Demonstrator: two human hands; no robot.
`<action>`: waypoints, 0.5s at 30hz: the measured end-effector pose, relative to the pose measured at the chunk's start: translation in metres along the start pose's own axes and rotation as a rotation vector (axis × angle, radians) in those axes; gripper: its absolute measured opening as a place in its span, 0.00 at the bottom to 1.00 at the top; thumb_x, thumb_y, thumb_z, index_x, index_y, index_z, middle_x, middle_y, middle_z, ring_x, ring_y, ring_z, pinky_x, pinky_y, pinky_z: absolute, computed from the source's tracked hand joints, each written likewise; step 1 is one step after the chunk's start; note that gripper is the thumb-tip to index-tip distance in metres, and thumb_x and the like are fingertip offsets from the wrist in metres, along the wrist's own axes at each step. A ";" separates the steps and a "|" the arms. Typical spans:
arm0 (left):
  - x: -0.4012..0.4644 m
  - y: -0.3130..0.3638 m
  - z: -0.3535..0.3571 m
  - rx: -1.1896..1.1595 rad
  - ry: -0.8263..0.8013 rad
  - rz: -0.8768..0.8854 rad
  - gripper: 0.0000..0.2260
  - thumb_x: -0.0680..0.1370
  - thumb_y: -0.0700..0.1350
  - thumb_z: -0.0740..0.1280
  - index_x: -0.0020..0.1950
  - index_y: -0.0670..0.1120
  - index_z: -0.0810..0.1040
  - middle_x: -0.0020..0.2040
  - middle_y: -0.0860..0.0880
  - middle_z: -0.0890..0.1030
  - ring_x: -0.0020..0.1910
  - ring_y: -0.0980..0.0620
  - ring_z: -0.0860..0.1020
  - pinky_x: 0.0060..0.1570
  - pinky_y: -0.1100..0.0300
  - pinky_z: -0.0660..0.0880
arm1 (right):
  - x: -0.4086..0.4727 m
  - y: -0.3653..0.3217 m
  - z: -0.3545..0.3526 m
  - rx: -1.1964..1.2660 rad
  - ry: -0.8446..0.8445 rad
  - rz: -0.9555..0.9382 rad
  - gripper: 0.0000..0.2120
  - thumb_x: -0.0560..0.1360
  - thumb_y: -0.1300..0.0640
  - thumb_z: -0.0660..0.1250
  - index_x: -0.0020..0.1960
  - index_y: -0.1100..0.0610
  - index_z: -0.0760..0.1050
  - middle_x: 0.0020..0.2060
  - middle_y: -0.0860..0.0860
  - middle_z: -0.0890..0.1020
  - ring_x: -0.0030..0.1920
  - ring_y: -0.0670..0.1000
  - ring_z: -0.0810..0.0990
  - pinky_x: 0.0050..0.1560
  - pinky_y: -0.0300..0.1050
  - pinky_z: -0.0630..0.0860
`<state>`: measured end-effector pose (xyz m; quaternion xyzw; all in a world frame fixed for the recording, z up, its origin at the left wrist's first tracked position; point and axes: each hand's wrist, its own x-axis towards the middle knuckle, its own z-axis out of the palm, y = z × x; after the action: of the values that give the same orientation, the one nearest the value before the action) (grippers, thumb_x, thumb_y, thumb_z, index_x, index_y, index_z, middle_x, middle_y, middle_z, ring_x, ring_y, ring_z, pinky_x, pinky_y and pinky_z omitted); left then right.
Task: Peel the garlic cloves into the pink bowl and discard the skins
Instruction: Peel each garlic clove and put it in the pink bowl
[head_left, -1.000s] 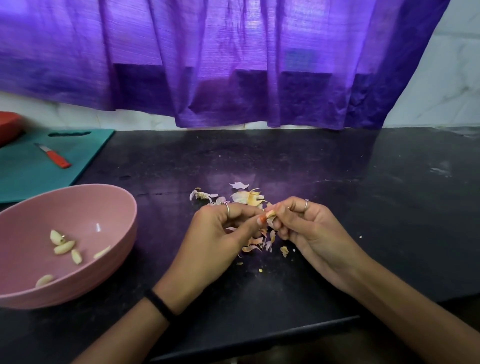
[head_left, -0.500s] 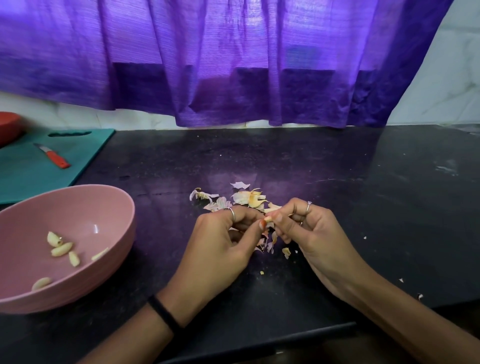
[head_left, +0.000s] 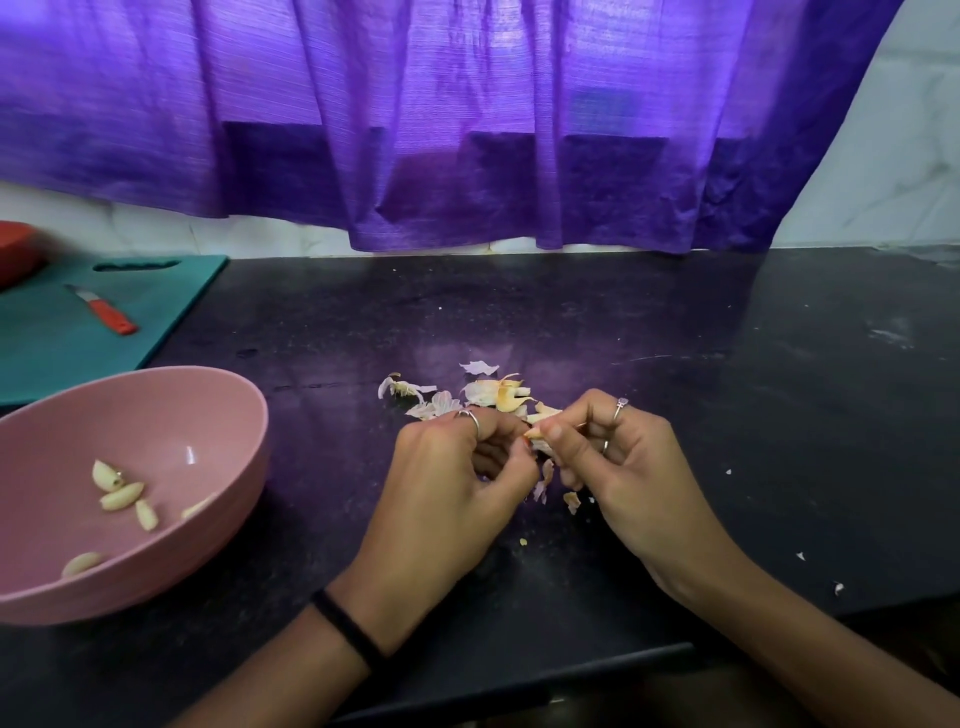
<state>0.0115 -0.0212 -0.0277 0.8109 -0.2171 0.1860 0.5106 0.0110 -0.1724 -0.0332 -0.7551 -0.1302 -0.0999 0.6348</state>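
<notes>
both hands are held together just above the black counter (head_left: 675, 364), fingertips meeting. the left hand (head_left: 447, 493) is curled tight, thumb and forefinger pinched on a small garlic clove (head_left: 537, 439); one ring is seen on its forefinger and a black band (head_left: 348, 631) on its wrist. the right hand (head_left: 623, 467) is likewise curled, its thumb and forefinger pinched on the same clove from the opposite side; two rings are counted on it. the clove is mostly hidden between the fingertips, so how much skin is left on it cannot be told.

loose garlic skins (head_left: 488, 392) are scattered just beyond the fingertips, with a few more pieces directly under and between the two hands. the pieces overlap and an exact count cannot be given. small flecks are noted on the counter to the right of the right hand.

the pink bowl (head_left: 171, 410) is placed well to the left of the left hand, apart from it. five peeled cloves (head_left: 122, 496) are counted inside.

further left and beyond the bowl, one teal cutting board (head_left: 171, 291) is seen, with one red-handled knife (head_left: 104, 312) lying on it. a red object (head_left: 18, 249) is cut off by the frame edge beside the board. a purple curtain (head_left: 467, 130) hangs behind the counter.

no brand, label or legible writing is found on any item.
</notes>
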 end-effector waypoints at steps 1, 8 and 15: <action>0.000 0.000 0.000 -0.008 -0.001 -0.025 0.14 0.74 0.35 0.68 0.37 0.55 0.79 0.31 0.62 0.81 0.29 0.63 0.79 0.31 0.74 0.72 | 0.000 0.000 0.000 0.002 -0.008 -0.009 0.06 0.76 0.59 0.66 0.40 0.58 0.77 0.29 0.56 0.77 0.30 0.46 0.75 0.32 0.43 0.73; 0.001 -0.001 -0.002 -0.092 0.020 -0.133 0.11 0.74 0.35 0.68 0.36 0.51 0.78 0.27 0.56 0.80 0.27 0.60 0.78 0.31 0.69 0.73 | -0.001 0.001 0.004 0.122 -0.096 -0.036 0.03 0.76 0.68 0.64 0.46 0.65 0.77 0.28 0.54 0.80 0.28 0.47 0.77 0.30 0.34 0.72; 0.000 -0.003 -0.004 -0.162 -0.009 -0.132 0.09 0.76 0.37 0.68 0.42 0.51 0.81 0.33 0.56 0.83 0.33 0.58 0.80 0.36 0.66 0.76 | -0.001 -0.002 0.003 0.124 -0.059 0.002 0.04 0.74 0.60 0.66 0.46 0.60 0.77 0.30 0.52 0.81 0.31 0.48 0.78 0.32 0.42 0.72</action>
<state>0.0123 -0.0162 -0.0280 0.7803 -0.1801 0.1300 0.5846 0.0093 -0.1693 -0.0324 -0.7171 -0.1540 -0.0689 0.6762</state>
